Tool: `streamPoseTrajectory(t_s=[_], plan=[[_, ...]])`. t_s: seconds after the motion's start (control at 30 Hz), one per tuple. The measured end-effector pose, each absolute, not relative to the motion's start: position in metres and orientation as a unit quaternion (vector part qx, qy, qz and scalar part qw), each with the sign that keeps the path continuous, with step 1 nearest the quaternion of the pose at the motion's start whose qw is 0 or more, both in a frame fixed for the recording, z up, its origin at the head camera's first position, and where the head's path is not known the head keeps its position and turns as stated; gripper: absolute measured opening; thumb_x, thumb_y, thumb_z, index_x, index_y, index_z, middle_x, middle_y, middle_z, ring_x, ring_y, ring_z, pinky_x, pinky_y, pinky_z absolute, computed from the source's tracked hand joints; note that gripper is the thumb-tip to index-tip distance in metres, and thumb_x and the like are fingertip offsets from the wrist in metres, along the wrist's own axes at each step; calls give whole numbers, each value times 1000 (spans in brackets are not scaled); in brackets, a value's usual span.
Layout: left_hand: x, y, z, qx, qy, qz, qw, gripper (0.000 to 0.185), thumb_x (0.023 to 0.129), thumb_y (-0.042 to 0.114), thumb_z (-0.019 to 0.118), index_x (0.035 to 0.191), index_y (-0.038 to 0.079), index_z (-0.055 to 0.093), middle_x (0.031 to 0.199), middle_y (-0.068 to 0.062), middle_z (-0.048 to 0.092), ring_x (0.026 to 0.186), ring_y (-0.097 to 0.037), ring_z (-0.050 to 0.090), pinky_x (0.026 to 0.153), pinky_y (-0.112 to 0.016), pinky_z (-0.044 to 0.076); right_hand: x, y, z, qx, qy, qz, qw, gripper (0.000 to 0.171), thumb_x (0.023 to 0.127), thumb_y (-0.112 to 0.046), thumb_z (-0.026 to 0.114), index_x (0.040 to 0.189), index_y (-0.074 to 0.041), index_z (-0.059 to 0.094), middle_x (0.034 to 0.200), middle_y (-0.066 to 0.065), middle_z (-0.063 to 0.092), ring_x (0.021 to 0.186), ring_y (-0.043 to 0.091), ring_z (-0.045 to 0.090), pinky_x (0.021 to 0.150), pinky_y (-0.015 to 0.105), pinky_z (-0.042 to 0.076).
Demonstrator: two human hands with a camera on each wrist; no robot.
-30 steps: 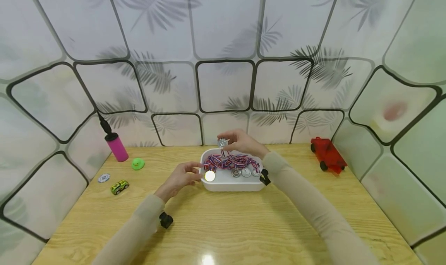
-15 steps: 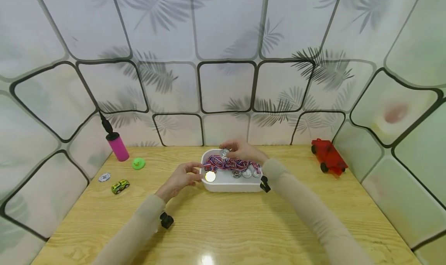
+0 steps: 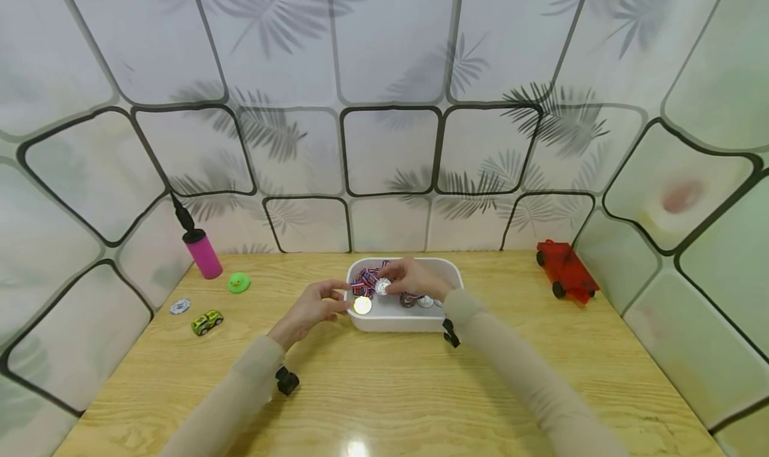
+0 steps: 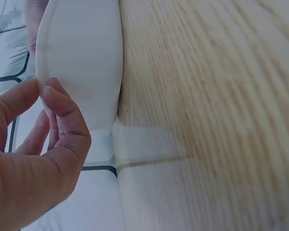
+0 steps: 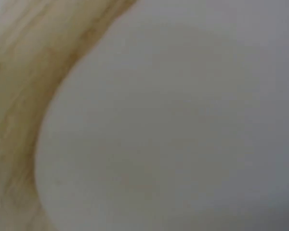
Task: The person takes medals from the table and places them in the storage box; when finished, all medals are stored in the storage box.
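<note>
A white tub holds medals on red, white and blue ribbons. My right hand reaches over it and pinches a silver medal low inside, covering much of the ribbon pile. At the tub's left end, my left hand grips the rim; the left wrist view has its fingertips at the edge of the tub wall. A shiny gold medal lies near that end, and silver medals lie toward the right. The right wrist view is filled by the tub's wall.
On the left of the wooden table are a pink hand pump, a green rubber duck, a toy car and a poker chip. A red toy vehicle stands at the right, with patterned curtain behind.
My right hand has lowered the silver medal from above the tub's back edge down into it, toward the front. The left hand stays at the rim.
</note>
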State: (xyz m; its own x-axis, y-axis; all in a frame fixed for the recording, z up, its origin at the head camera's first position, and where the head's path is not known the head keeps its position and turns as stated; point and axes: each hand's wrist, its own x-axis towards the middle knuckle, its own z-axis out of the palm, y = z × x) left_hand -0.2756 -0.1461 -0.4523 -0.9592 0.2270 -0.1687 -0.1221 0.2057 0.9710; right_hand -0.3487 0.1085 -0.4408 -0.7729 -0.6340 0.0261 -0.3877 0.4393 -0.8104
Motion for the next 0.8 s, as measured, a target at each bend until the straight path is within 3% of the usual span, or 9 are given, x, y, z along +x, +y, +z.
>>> streamPoseTrajectory(t_s=[0.4, 0.8], plan=[[-276, -146, -453, 34, 761, 632, 141, 42, 89, 4, 68, 130, -1, 57, 92, -4, 59, 81, -19, 67, 66, -29, 51, -350, 102, -452, -289, 840, -424, 176, 35, 81, 3, 73, 116, 3, 68, 90, 13, 71, 67, 9, 64, 66, 26, 57], [-276, -146, -454, 35, 759, 636, 139, 45, 89, 3, 68, 131, -2, 55, 93, -5, 59, 79, -17, 66, 65, -27, 51, -347, 99, -451, -274, 855, -403, 181, 30, 84, 3, 71, 114, -1, 70, 92, 12, 67, 72, 13, 64, 65, 28, 58]])
